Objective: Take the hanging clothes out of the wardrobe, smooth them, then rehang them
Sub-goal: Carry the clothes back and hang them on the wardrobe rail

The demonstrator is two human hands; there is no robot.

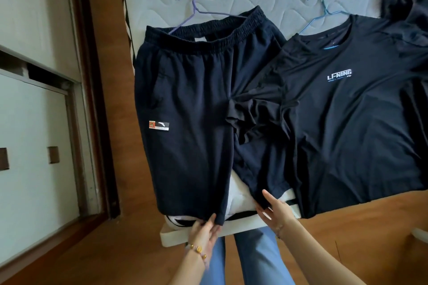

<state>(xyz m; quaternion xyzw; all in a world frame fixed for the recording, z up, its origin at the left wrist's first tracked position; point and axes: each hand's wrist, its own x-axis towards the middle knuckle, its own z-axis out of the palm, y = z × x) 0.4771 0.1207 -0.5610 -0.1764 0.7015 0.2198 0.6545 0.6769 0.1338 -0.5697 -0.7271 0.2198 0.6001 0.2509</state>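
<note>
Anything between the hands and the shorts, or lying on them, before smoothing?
Nothing blocks the hands: the left hand and right hand are both at the hems of the shorts. However, the crumpled sleeve of the T-shirt lies over the neighbouring shorts leg, halfway up.

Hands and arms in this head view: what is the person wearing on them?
No sleeves or gloves show. At the left hand the wrist carries a beaded bracelet, gold and amber-coloured. At the right hand the wrist has a thin bracelet, too small to make out.
</note>
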